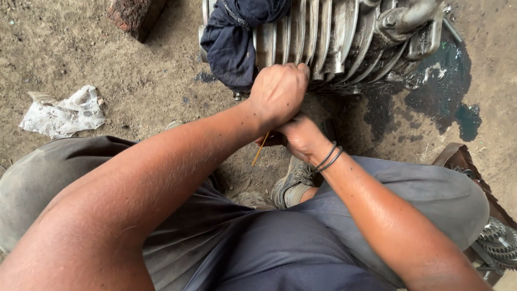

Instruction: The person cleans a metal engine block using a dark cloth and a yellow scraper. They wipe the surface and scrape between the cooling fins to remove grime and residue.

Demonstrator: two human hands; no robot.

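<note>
Engine casing [328, 37], ribbed grey metal with cooling fins, lies on the dirt floor at the far edge of the view, just in front of the squatting person's knees. Nearest the camera are the two bare forearms, crossing above grey trousers [269, 253], with a worn shoe [293, 183] on the ground between the legs. The right hand [301, 137] sits lower, with two dark bands [329, 157] round its wrist; it is curled closed, but the left hand covers most of it, so I cannot tell what it grips. A thin yellow stick [260, 149] pokes out below the two hands, slanting down to the left; which hand holds it is hidden. The left hand [279, 92] is clenched in a fist, its knuckles pressed against the lower fins of the casing; whatever it grasps is out of sight. A dark blue rag [234, 40] is draped over the left end of the casing. A dark wet oil patch [441, 91] stains the ground to the right of the casing. Crumpled white paper [64, 113] lies well apart on the left, and toothed gears [498, 240] show at the right edge.
</note>
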